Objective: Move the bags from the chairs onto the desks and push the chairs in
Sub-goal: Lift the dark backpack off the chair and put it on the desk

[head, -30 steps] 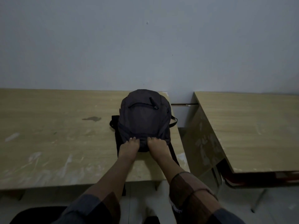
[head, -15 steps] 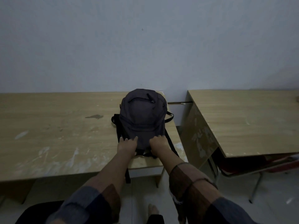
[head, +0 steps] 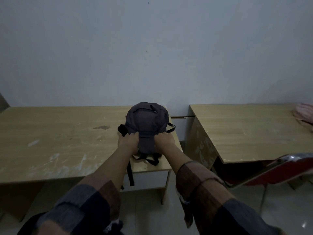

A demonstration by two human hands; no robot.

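Both my left hand (head: pixel 129 141) and right hand (head: pixel 165 141) clutched the near end of the dark backpack (head: pixel 147 123), which lay on the desk (head: pixel 59 138) at its right end.

1. The dark backpack (head: pixel 147 123) sits farther back on the left counter (head: pixel 59 141) than a second ago; more bare wood now shows between its base and the near edge.
2. The left hand (head: pixel 129 141) and right hand (head: pixel 164 141) have moved from the bottom edge up onto the lower sides, fingers curled into the fabric.
3. The straps (head: pixel 147 158) now lie bunched on the counter behind the hands, with one strap hanging over the near edge.
4. The view has pulled back and swung right: a red chair (head: pixel 279 170) at the right counter (head: pixel 245 131) shows more fully, and a pink thing (head: pixel 304 114) has appeared at its far right edge.
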